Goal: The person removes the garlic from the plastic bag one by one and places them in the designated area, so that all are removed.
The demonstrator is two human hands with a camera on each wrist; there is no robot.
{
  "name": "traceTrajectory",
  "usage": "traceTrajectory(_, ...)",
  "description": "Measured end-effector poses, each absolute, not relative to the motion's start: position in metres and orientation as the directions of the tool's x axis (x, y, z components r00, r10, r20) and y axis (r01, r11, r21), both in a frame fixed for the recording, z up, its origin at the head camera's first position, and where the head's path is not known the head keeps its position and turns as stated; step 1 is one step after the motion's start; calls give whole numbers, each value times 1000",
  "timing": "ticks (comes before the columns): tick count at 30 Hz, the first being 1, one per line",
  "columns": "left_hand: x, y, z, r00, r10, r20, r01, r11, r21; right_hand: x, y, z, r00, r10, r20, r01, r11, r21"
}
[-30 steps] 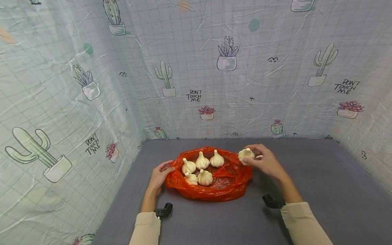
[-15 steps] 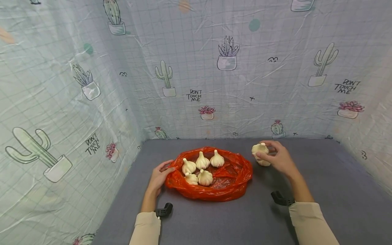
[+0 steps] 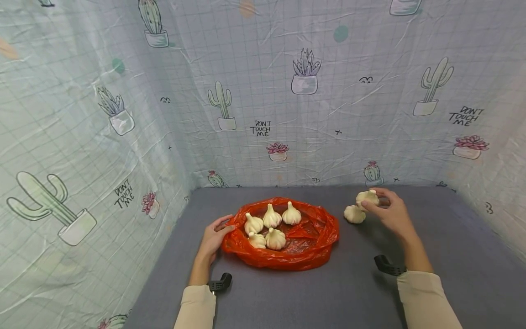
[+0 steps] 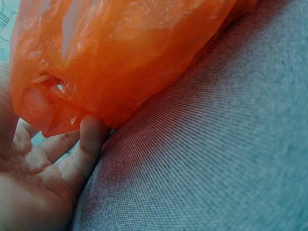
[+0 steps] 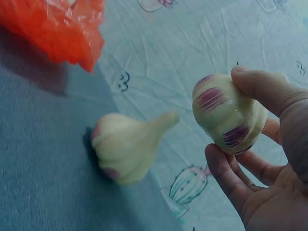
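Note:
My right hand (image 3: 393,214) holds a garlic bulb (image 5: 226,113) between thumb and fingertips, raised above the table at the right. Purple streaks mark the bulb's underside in the right wrist view. Beside it, another garlic bulb (image 3: 355,214) sits on the table with its stem up. At the left end of the red plastic bag (image 3: 283,262), my left hand (image 3: 213,236) pinches the gathered rim; its fingers (image 4: 89,137) lie under the plastic. Several garlic bulbs (image 3: 271,217) stand inside the open bag, mostly towards its left and middle.
A grey cloth-covered table (image 3: 287,301) extends under everything. Behind and to the left hangs a pale curtain (image 3: 320,137) printed with cacti. Black wrist cameras (image 3: 388,266) sit on both forearms.
My right hand has moved right from the bag's right edge with its garlic bulb, uncovering the bulb standing on the table. My left hand and the bag have stayed in place.

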State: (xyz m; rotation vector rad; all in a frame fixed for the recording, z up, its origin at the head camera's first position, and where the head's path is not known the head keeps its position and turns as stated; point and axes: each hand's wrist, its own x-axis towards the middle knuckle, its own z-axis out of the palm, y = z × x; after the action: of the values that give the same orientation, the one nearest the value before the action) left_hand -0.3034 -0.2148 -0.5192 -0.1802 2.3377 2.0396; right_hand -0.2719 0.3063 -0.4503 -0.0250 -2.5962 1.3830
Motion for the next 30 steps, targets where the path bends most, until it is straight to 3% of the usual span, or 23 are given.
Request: traceTrajectory(30,-302,-215,-519,-993,-78,-86,-97,152,984,-276,338,-493,-975,209,71,62,569,-820)
